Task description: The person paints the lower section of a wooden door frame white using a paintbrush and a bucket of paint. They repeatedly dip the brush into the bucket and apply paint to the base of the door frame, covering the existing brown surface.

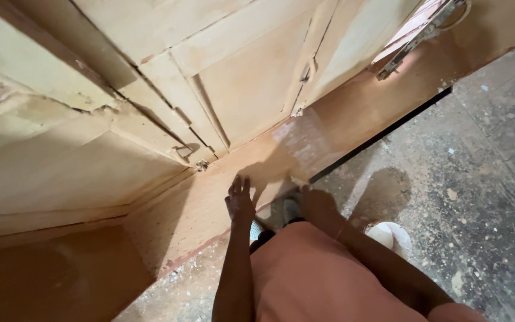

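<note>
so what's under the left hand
The left hand lies flat, fingers spread, on the bare orange wall base below the wooden door. The patch under the palm is covered. The right hand is blurred.

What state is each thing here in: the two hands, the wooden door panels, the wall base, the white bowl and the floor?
Left hand: open, fingers spread, flat against the wall.
Right hand: low by the wall base, grip unclear.
Wooden door panels: shut, pale, paint worn.
Wall base: orange-brown, one patch looks pale and shiny.
White bowl: upright on the floor, partly hidden by the arm.
Floor: speckled with pale spots.
</note>
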